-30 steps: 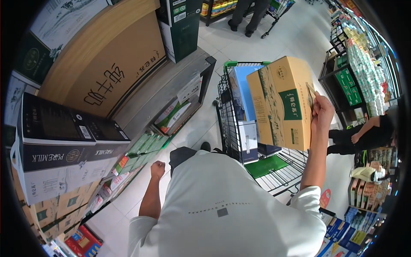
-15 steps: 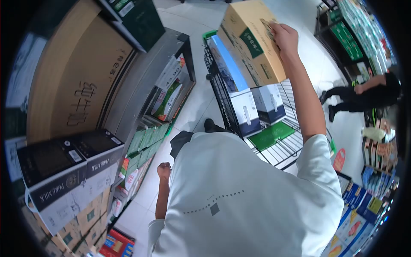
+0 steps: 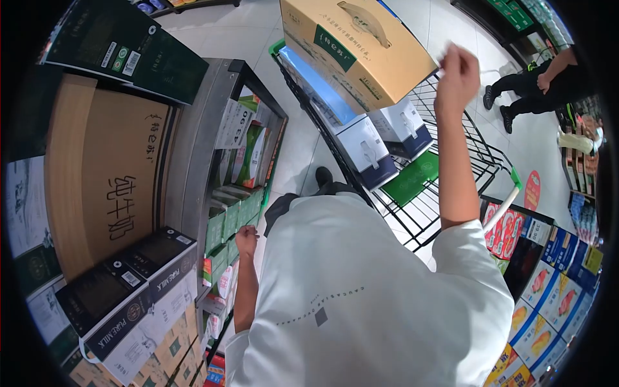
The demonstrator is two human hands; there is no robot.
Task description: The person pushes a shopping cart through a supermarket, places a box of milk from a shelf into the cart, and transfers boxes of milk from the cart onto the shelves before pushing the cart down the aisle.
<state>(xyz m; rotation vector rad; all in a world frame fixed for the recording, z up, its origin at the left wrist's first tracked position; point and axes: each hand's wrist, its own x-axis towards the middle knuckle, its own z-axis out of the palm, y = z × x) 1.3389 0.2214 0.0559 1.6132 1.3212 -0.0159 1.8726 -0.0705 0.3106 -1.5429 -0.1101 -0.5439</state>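
A tan carton (image 3: 387,64) with a green label and a carry handle (image 3: 366,24) rests in the shopping cart (image 3: 464,200), on top of other boxes. My right hand (image 3: 459,77) is off the handle, just right of the carton, slightly blurred, its fingers loosely bent and holding nothing. Beneath and beside the carton are a blue box (image 3: 319,84) and two white-and-navy boxes, one nearer (image 3: 365,153) and one farther right (image 3: 403,129). My left hand (image 3: 246,240) hangs beside the shelf with its fingers curled in; nothing shows in them.
On the left, black-and-white PURE MILK cartons (image 3: 126,284) stand before a brown display panel (image 3: 122,174). A dark green box (image 3: 129,55) sits above, and green cartons (image 3: 225,219) fill the lower shelf. Another person (image 3: 535,87) stands at right, near stacked fruit-print boxes (image 3: 548,290).
My right hand has let go of the tan carton's handle and moved off to the right. The carton now sits lower over the cart's boxes. My view has shifted.
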